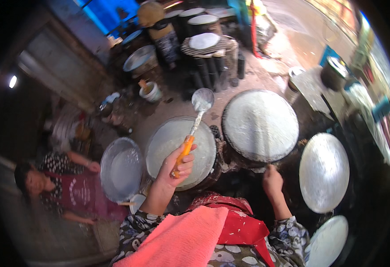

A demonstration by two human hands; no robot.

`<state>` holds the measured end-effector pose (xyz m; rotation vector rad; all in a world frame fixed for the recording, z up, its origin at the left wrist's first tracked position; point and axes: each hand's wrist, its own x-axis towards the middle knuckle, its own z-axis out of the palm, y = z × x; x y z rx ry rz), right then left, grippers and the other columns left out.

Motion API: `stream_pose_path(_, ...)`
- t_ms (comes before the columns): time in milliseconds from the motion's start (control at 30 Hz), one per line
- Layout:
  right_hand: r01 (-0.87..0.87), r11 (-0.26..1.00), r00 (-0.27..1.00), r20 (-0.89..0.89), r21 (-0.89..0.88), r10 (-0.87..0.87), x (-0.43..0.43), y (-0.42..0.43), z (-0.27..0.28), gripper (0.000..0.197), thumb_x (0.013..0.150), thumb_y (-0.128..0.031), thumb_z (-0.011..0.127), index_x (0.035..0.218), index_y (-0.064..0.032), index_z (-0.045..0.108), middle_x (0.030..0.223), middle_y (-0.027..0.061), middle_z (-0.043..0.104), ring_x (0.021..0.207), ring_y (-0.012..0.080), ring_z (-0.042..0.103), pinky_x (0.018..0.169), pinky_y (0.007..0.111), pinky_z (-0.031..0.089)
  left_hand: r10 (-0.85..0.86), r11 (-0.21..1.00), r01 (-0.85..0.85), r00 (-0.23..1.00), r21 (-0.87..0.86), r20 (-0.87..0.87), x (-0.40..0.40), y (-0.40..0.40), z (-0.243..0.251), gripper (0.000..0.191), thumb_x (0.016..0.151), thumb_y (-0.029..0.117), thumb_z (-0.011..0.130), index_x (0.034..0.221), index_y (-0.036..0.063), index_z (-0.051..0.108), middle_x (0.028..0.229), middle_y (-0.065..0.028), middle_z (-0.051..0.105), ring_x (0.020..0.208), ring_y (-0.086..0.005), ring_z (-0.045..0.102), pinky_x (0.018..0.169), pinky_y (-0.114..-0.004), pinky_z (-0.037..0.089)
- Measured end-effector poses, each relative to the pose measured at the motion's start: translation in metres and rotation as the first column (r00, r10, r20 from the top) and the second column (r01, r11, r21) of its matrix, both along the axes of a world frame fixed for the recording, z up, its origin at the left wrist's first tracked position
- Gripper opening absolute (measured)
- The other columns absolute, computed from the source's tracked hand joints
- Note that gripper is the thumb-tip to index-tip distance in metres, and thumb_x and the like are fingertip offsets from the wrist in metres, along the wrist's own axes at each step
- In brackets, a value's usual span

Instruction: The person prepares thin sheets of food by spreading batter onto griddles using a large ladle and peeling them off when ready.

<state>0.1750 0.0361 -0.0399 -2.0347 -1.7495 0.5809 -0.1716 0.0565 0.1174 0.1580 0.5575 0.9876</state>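
Observation:
My left hand (pixel 178 165) grips the orange handle of a metal ladle (pixel 203 100). White batter coats the ladle's bowl and shaft, which rise over a wide round pan (pixel 161 147) of pale batter-like liquid. To the right of it, a second round pan (pixel 260 123) is covered by a white, slightly rough layer. My right hand (pixel 272 180) is curled at this pan's near rim; whether its fingers hold anything is hidden. A metal basin (pixel 121 167) with whitish liquid stands left of the pans. On the right is a domed metal lid (pixel 324 173).
A co-worker in a maroon apron (pixel 78 193) is at the left, one hand by the basin. A white bucket (pixel 150 92) and a stand of black cylinders (pixel 208 68) are beyond the pans. A dark pot (pixel 334 72) sits at right. Another pale disc (pixel 328 242) lies lower right.

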Motion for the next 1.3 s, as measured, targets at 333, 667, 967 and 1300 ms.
stream_pose_path(333, -0.206, 0.979, 0.95, -0.239, -0.003, 0.199, -0.033, 0.04, -0.004, 0.026, 0.097, -0.023, 0.048, 0.093, 0.0003, 0.057, 0.074, 0.0251, 0.059, 0.072, 0.0424, 0.06, 0.064, 0.043, 0.044, 0.286, 0.95, -0.301, 0.751, 0.077, -0.596, -0.038, -0.06, -0.034, 0.026, 0.096, 0.025, 0.054, 0.114, 0.007, 0.049, 0.081, -0.004, 0.054, 0.049, -0.0095, 0.048, 0.042, -0.022, 0.039)
stream_pose_path(667, -0.563, 0.826, 0.772, -0.335, 0.034, 0.54, -0.134, 0.025, -0.028, 0.02, 0.096, -0.02, 0.05, 0.097, -0.001, 0.057, 0.076, 0.0272, 0.06, 0.074, 0.0464, 0.059, 0.06, 0.052, 0.043, 0.499, 0.847, -0.53, 0.817, 0.035, 0.287, -0.114, -0.159, -0.045, 0.041, 0.104, 0.032, 0.035, 0.126, -0.0023, 0.042, 0.073, -0.0009, 0.041, 0.045, -0.0048, 0.04, 0.04, -0.019, 0.036)
stream_pose_path(967, -0.696, 0.718, 0.697, -0.237, 0.007, 0.677, -0.256, -0.037, -0.022, 0.019, 0.095, -0.016, 0.053, 0.095, 0.0026, 0.059, 0.068, 0.0233, 0.058, 0.061, 0.0394, 0.058, 0.053, 0.043, 0.041, 0.663, 0.718, -0.659, 0.746, -0.225, -0.07, -0.281, -0.26, -0.128, 0.022, 0.101, 0.026, 0.046, 0.106, 0.0052, 0.052, 0.074, -0.0001, 0.047, 0.049, -0.0048, 0.041, 0.042, -0.019, 0.034)
stream_pose_path(1300, -0.64, 0.758, 0.763, -0.217, -0.126, 0.609, -0.34, -0.109, -0.005, 0.014, 0.093, -0.016, 0.054, 0.099, -0.0037, 0.059, 0.075, 0.0232, 0.062, 0.068, 0.0436, 0.061, 0.054, 0.048, 0.047, -0.266, 0.956, -0.17, -0.143, -0.241, -0.953, -0.487, -0.19, -0.269, 0.033, 0.09, 0.026, 0.058, 0.109, -0.0003, 0.053, 0.079, -0.0178, 0.065, 0.063, -0.0293, 0.063, 0.058, -0.039, 0.05)
